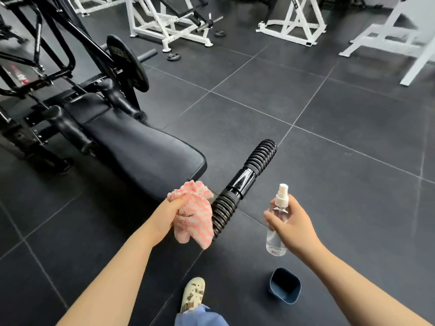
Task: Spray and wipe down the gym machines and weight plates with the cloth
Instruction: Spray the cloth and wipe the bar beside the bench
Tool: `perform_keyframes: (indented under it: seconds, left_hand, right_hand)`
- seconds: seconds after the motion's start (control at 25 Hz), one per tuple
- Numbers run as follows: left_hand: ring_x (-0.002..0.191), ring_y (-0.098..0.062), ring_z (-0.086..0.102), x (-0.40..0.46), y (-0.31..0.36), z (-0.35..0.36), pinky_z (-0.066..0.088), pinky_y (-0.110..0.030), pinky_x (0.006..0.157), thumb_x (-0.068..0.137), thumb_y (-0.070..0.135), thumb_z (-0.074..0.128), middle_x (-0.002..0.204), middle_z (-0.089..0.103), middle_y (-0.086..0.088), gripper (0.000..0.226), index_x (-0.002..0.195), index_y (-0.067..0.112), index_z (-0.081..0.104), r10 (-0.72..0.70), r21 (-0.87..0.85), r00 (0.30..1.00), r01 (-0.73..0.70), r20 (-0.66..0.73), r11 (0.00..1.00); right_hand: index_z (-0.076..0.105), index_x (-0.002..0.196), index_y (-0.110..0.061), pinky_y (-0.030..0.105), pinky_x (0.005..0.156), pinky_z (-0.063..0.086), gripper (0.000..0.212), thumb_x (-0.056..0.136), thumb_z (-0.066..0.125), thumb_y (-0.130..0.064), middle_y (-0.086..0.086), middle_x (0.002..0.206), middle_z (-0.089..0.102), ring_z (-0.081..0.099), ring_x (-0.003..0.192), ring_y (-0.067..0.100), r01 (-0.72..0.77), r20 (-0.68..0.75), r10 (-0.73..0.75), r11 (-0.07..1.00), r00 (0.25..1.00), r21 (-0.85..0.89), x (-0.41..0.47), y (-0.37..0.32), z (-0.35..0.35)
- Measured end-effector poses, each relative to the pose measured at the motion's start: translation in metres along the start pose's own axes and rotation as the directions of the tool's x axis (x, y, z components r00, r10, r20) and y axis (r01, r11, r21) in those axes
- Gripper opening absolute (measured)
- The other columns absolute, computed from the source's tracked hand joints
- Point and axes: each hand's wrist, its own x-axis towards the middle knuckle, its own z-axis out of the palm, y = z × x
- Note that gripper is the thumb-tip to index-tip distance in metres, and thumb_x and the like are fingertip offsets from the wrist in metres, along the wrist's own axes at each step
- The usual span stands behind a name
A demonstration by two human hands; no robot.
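Note:
My left hand (168, 216) grips a bunched pink-and-white cloth (196, 215) just left of a black ribbed handle bar (242, 182) with a glossy middle sleeve. The cloth touches the bar's near ribbed part. To the right, my right hand (290, 222) holds a clear spray bottle (277, 222) upright, its white nozzle on top, a little apart from the bar. Left of the bar lies the black padded bench (141, 147) of a black machine (47, 74), which carries a black weight plate (128, 63).
A small dark blue tub (285, 285) stands on the black rubber floor near my foot in a pale clog (193, 294). White machine frames (169, 22) stand at the back and right. Small plates (174, 57) lie on the floor beyond.

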Motion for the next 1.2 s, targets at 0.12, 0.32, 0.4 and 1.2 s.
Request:
perform_keyframes:
  seconds: [0.12, 0.32, 0.4, 1.2]
  left_hand:
    - [0.109, -0.016, 0.061, 0.017, 0.011, -0.028, 0.046, -0.034, 0.094, 0.081, 0.030, 0.058, 0.113, 0.068, -0.003, 0.032, 0.111, 0.022, 0.064, -0.051, -0.088, 0.991, 0.062, 0.120, 0.994]
    - [0.092, -0.010, 0.062, 0.076, 0.008, -0.042, 0.050, -0.021, 0.070, 0.097, 0.026, 0.046, 0.102, 0.066, -0.002, 0.019, 0.108, 0.020, 0.060, -0.291, 0.142, 0.881, 0.256, 0.373, 0.956]
    - [0.075, -0.009, 0.057, 0.091, 0.002, -0.024, 0.044, -0.021, 0.065, 0.098, 0.037, 0.040, 0.085, 0.062, -0.001, 0.027, 0.094, 0.016, 0.058, -0.398, 0.258, 0.792, 0.310, 0.462, 0.915]
    - [0.035, 0.001, 0.047, 0.147, -0.057, 0.043, 0.040, -0.014, 0.037, 0.096, 0.056, 0.031, 0.043, 0.052, 0.014, 0.040, 0.076, 0.027, 0.050, -0.528, 0.156, 0.768, 0.509, 0.362, 0.847]
  right_hand:
    - [0.051, 0.086, -0.019, 0.023, 0.070, 0.043, 0.016, 0.082, 0.065, -0.013, 0.002, 0.085, 0.063, 0.056, 0.077, 0.017, -0.049, -0.025, 0.048, 0.997, 0.999, -0.052, 0.003, -0.002, 0.012]
    - [0.051, 0.087, -0.020, 0.017, 0.071, 0.041, 0.015, 0.084, 0.064, -0.013, -0.006, 0.088, 0.064, 0.056, 0.081, 0.013, -0.209, -0.124, 0.203, 0.977, 0.971, -0.040, 0.020, -0.008, 0.074]
    - [0.051, 0.089, -0.024, 0.010, 0.068, 0.038, 0.017, 0.085, 0.064, -0.014, -0.010, 0.088, 0.062, 0.055, 0.081, 0.010, -0.273, -0.190, 0.264, 0.962, 0.946, -0.025, 0.024, -0.009, 0.097]
    - [0.052, 0.095, -0.029, 0.027, 0.085, 0.046, 0.023, 0.084, 0.065, -0.013, 0.000, 0.103, 0.066, 0.062, 0.101, 0.019, -0.481, -0.201, 0.498, 0.867, 0.843, 0.131, 0.020, -0.001, 0.139]
